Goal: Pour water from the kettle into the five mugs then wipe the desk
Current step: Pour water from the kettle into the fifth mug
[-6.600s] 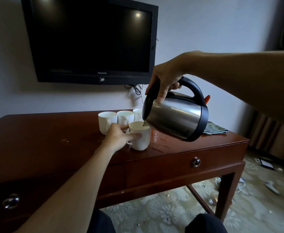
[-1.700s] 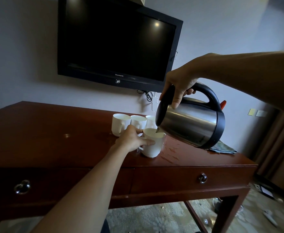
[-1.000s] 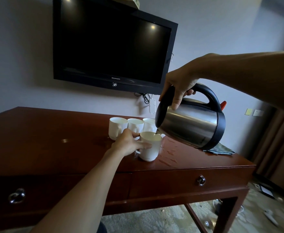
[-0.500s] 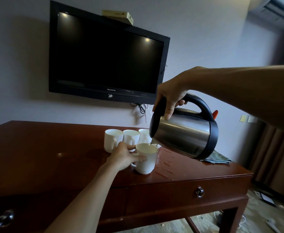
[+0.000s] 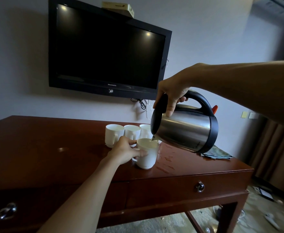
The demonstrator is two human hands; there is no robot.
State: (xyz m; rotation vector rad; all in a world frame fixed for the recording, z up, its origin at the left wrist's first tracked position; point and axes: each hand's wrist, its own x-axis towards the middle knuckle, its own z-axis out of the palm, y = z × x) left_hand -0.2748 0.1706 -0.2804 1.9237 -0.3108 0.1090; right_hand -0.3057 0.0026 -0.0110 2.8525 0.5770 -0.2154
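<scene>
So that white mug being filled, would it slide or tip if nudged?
The front mug looks glazed and stands on a glossy, wet-looking desk, so it might slide easily. It is squat, so probably hard to tip. The left hand grips it, likely steadying it under the kettle.

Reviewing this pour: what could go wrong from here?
1. The kettle spout sits at the front mug's rim, so water may spill onto the desk, already streaked wet beside it.
2. The left hand grips that mug close under the spout; a splash could hit its fingers.
</scene>
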